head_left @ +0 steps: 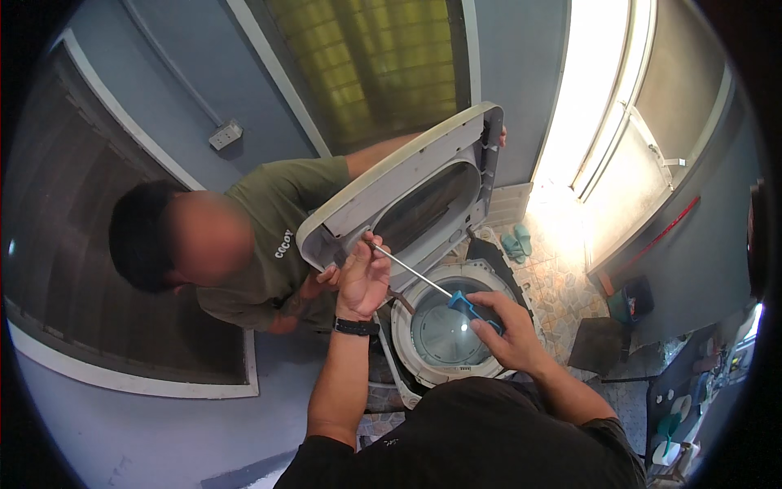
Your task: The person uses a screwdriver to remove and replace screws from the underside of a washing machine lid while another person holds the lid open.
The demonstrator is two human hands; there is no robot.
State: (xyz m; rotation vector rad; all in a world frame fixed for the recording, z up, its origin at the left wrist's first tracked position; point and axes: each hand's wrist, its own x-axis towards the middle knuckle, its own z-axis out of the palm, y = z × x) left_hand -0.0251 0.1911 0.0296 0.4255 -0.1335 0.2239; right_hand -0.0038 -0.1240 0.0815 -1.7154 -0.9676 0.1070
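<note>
My left hand (363, 281) has its fingers closed around the far end of a long screwdriver shaft (413, 271), against the underside of a raised washing machine lid (391, 183). My right hand (505, 326) grips the screwdriver's blue handle (461, 303) above the round tub (440, 342), which appears to hold water. The lid has a clear oval window and is tilted up over the machine. A co-worker (277, 212) in an olive shirt, left of the machine, holds it with both hands; exactly what the screwdriver tip touches is hidden by my fingers.
A wall socket (225, 134) is at the left. A louvered window (362, 57) is behind. Teal slippers (515, 243) lie on the tiled floor (554, 293) near a bright doorway. Dark mats, a bin (635, 297) and assorted items stand along the right.
</note>
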